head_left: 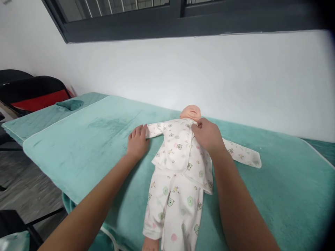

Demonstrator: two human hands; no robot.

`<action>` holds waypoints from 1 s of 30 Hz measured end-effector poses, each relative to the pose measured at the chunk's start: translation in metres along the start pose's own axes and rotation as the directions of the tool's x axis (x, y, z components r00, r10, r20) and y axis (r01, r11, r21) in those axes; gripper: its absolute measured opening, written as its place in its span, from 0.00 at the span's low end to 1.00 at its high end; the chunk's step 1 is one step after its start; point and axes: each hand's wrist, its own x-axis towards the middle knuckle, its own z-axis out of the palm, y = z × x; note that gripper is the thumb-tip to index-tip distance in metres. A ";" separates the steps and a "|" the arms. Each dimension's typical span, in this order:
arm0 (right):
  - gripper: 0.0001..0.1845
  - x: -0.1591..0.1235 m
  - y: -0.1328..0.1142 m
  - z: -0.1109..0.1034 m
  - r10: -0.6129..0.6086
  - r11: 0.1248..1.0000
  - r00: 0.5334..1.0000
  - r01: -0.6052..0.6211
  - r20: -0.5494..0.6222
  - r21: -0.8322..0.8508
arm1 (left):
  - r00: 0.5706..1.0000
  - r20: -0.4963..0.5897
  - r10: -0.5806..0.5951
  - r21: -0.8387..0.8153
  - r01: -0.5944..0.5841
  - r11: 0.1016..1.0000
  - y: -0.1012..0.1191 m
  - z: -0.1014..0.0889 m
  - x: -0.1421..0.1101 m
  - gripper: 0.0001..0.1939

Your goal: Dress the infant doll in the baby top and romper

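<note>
My right hand is at the neck of the doll, thumb and fingertips brought together on the front edge of the shirt. My left hand lies palm down at the end of the near sleeve, fingers over the cuff; whether they grip it I cannot tell.

Largest item first: the tabletop, under a teal cover, stands against the wall. The doll lies on its back upon it, between my forearms, head towards the wall.

Trousers: in place over the legs. One foot shows below its cuff; the other leg's end is out of view.

Shirt: laid over the torso, one front panel lapped across the other. I find no fastening visibly closed. The hem sits uneven, lower beside my right forearm. In my judgement, dressing is well advanced, with the front to be secured and straightened.

Far sleeve: spread out flat past my right forearm, no doll hand showing at its opening. I judge that arm possibly not inserted; this remains to be verified.
</note>
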 end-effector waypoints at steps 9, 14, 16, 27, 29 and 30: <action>0.09 0.007 0.012 0.009 0.159 0.840 0.984 -0.095 -0.076 0.534 | 0.988 0.120 -0.096 0.103 0.084 0.991 -0.033 0.006 0.024 0.30; 0.09 0.004 0.011 0.016 0.148 0.783 0.986 -0.072 -0.072 0.618 | 0.989 -0.034 -0.144 -0.002 0.144 0.990 -0.036 0.008 0.020 0.30; 0.09 0.003 0.010 0.017 0.138 0.769 0.987 -0.055 -0.081 0.636 | 0.984 -0.134 -0.114 -0.089 0.103 0.991 -0.035 0.007 0.020 0.30; 0.12 0.004 0.009 0.019 0.103 0.810 0.977 0.027 -0.188 0.586 | 0.992 0.014 0.126 -0.738 -0.074 0.671 0.118 -0.035 0.074 0.13; 0.11 0.006 0.010 0.020 0.109 0.831 0.976 0.014 -0.187 0.556 | 0.969 0.140 0.202 -0.753 -0.029 0.658 0.132 -0.038 0.085 0.12; 0.11 0.006 0.009 0.020 0.118 0.839 0.977 -0.002 -0.179 0.544 | 0.954 0.189 0.233 -0.761 -0.008 0.649 0.134 -0.038 0.088 0.12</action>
